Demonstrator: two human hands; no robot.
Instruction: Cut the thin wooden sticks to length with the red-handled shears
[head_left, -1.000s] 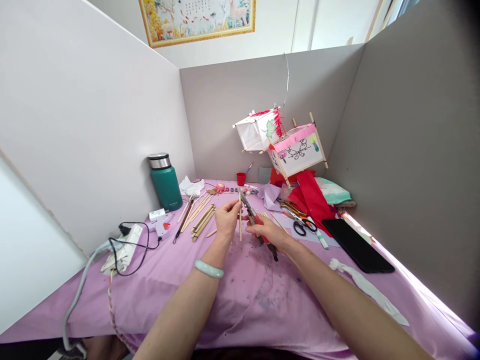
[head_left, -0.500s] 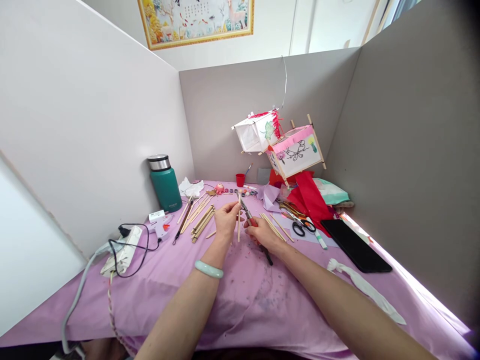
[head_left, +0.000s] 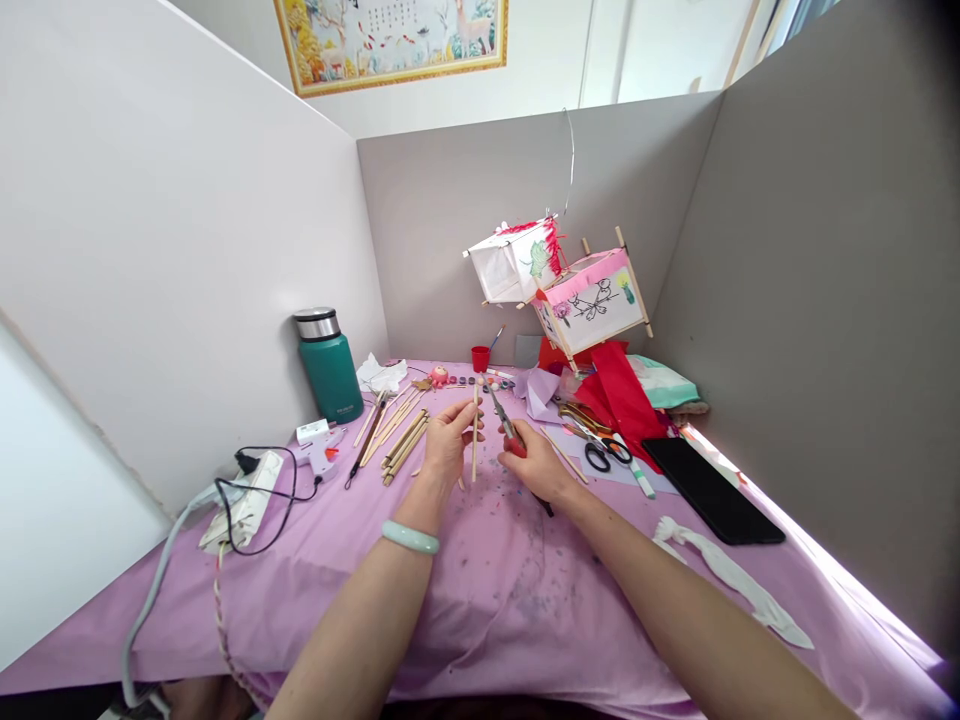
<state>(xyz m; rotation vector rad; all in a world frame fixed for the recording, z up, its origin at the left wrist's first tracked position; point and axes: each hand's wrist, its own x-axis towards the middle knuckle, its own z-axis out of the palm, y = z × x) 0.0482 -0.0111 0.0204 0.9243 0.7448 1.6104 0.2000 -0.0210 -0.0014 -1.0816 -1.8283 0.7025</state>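
Between the fingers of my left hand (head_left: 448,440), a thin wooden stick (head_left: 475,445) is held nearly upright above the table. My right hand (head_left: 534,462) is closed around the red-and-black handles of a pair of pliers (head_left: 497,405), whose jaws point away from me, to the right of the stick and apart from it. A bundle of bamboo sticks (head_left: 405,447) lies left of my left hand. Another loose stick (head_left: 564,454) lies beyond my right hand. A pale green bangle (head_left: 410,537) circles my left wrist.
A green bottle (head_left: 330,370), glue gun (head_left: 321,452) and power strip (head_left: 244,505) stand at left. Scissors (head_left: 598,457), red fabric (head_left: 619,400) and a black phone-like slab (head_left: 712,490) lie at right. Two paper lanterns (head_left: 592,305) are at the back.
The pliers have drawn back to the right, away from the stick, along with my right hand. My left hand has shifted slightly left and still holds the stick.
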